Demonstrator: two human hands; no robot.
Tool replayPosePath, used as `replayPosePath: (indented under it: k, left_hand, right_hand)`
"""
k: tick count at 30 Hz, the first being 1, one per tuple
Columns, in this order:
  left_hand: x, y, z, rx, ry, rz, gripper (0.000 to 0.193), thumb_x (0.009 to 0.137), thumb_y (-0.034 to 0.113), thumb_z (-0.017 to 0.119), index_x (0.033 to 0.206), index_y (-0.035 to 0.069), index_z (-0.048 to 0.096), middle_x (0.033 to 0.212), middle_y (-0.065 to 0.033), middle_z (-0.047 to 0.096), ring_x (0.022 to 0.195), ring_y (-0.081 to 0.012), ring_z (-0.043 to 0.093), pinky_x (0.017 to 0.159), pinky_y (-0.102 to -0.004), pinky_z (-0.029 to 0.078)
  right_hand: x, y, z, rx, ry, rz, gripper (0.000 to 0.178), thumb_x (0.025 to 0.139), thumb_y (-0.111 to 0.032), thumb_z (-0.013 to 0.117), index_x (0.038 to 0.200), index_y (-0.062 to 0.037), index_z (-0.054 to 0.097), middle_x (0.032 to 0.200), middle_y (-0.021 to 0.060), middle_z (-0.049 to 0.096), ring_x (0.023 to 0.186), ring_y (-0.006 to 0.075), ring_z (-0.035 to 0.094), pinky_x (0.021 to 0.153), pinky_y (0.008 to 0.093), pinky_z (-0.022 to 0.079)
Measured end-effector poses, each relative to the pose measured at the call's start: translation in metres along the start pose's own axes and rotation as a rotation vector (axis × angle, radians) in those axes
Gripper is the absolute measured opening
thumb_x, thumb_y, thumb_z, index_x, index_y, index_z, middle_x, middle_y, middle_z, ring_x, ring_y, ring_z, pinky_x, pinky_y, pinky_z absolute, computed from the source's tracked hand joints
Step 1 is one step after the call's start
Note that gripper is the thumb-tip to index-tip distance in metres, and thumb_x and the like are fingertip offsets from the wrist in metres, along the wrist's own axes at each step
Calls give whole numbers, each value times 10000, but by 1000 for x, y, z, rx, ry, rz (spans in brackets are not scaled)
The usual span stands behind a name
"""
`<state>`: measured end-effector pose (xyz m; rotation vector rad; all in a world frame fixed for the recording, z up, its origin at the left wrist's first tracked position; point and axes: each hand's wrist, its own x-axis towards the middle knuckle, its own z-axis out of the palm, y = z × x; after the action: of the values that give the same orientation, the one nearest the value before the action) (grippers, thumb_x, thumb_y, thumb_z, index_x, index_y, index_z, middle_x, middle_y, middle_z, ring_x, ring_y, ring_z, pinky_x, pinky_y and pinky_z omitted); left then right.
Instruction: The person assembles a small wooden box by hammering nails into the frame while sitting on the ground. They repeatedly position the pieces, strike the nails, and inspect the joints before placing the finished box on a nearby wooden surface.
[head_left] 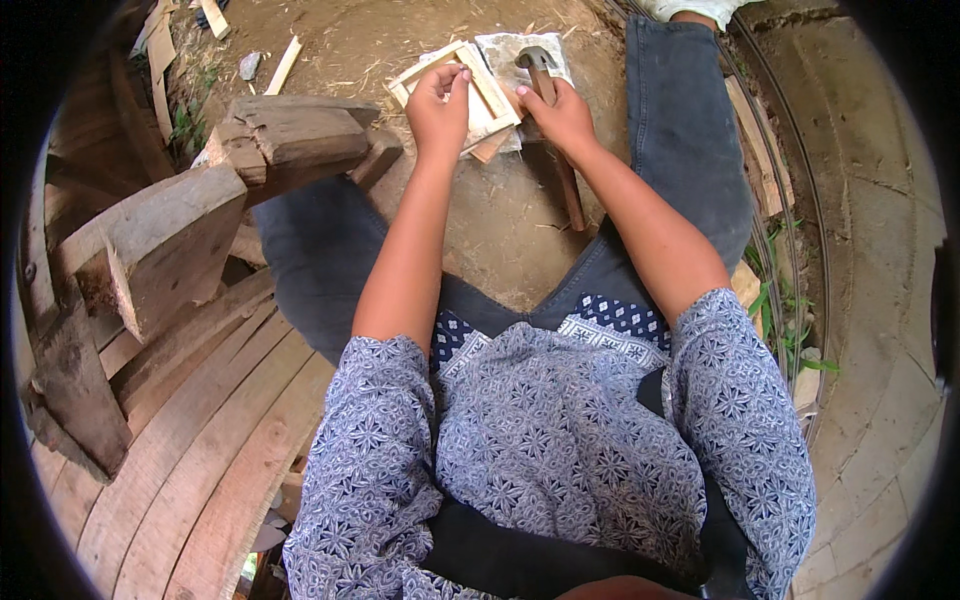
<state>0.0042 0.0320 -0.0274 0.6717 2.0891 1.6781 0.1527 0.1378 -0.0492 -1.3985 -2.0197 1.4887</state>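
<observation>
My left hand (438, 112) is over a small rectangular wooden frame (494, 98) made of pale strips. Its thumb and fingertips are pinched together at the frame's upper part; a tiny dark bit shows there, too small to name. Just to the right, my right hand (566, 118) is wrapped round the wooden handle of a claw hammer (571, 190). The metal head points away from me, beyond the hand, and the handle's end hangs toward my lap. Under the frame lies a whitish, stained flat piece (556, 66), partly covered.
Rough timber blocks (290, 135) and a heavy beam (150, 225) stand at my left, above a slatted plank surface (190, 440). Wood scraps (284, 66) and shavings are scattered on the dirt ground (340, 35). A concrete surface (880, 260) runs along the right.
</observation>
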Motion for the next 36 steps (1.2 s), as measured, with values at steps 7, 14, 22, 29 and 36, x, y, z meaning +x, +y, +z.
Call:
replayPosePath:
  k: [7,14,22,29,36]
  left_hand:
    - [-3,-3,10,-2,-50,-3,163,914,102,692,1022,-19,714,940,-105,750,846,-140,700,799,-270,536]
    - [-4,-9,9,38,-51,32,173,931,94,680,1055,-25,700,962,-86,742,862,-120,689,795,-252,531]
    - [-7,-12,12,15,-43,58,173,939,89,676,1064,-30,690,965,-77,734,868,-112,681,794,-246,529]
    - [-9,-10,15,26,-11,107,144,916,61,666,1022,-28,705,942,-111,732,844,-158,698,778,-276,541]
    - [-7,-14,15,132,-32,170,157,933,90,677,1040,-22,701,944,-84,738,860,-121,689,784,-257,533]
  right_hand:
    - [-1,3,0,-10,57,-69,504,838,-456,745,1014,9,659,835,108,694,727,180,642,676,336,510]
    - [-2,-2,-2,-17,1,4,584,799,-484,750,1059,30,656,947,210,708,889,319,695,808,406,531]
    - [-2,1,0,-9,12,5,570,796,-486,758,1033,22,657,922,202,707,854,309,694,793,406,532]
    - [-5,-4,-3,-3,-18,42,525,824,-458,738,1040,13,657,933,199,709,865,306,696,800,404,529]
    - [-2,0,-8,29,-24,7,497,879,-435,679,1100,9,656,948,200,710,873,322,694,805,413,526]
